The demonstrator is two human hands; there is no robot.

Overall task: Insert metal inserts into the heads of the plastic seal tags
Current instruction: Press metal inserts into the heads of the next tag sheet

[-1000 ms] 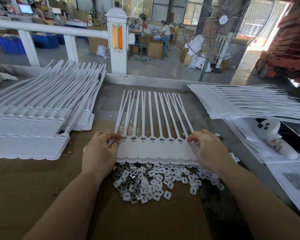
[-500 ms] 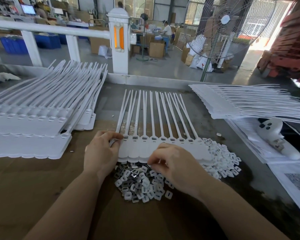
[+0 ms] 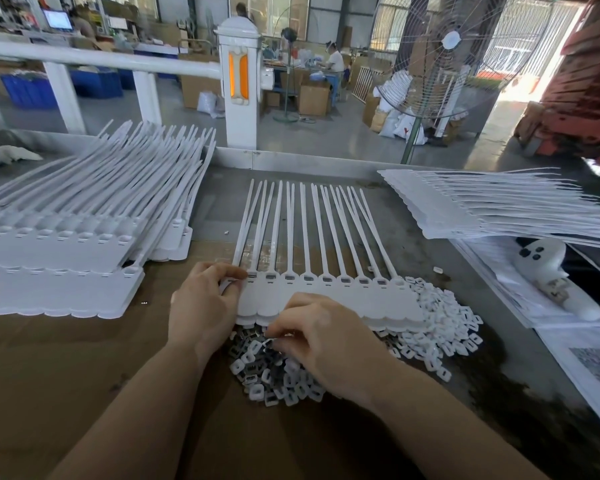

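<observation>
A joined strip of white plastic seal tags (image 3: 340,299) lies in front of me, tails pointing away, its heads in a row with small rectangular sockets. Under its near edge spreads a heap of small white-and-metal inserts (image 3: 437,327). My left hand (image 3: 201,306) pinches the strip's left end between thumb and fingers. My right hand (image 3: 323,337) reaches into the heap near the strip's left part, fingertips curled on an insert (image 3: 269,344).
Tall stacks of tag strips lie at the left (image 3: 59,258) and far right (image 3: 492,209). A white hand-held device (image 3: 551,271) rests on papers at the right. Brown cardboard (image 3: 49,375) covers the near table. A white rail (image 3: 84,57) and fan (image 3: 447,57) stand beyond.
My right hand left the strip's right end and swept left to the insert heap, uncovering the inserts at the right. The left hand kept its hold.
</observation>
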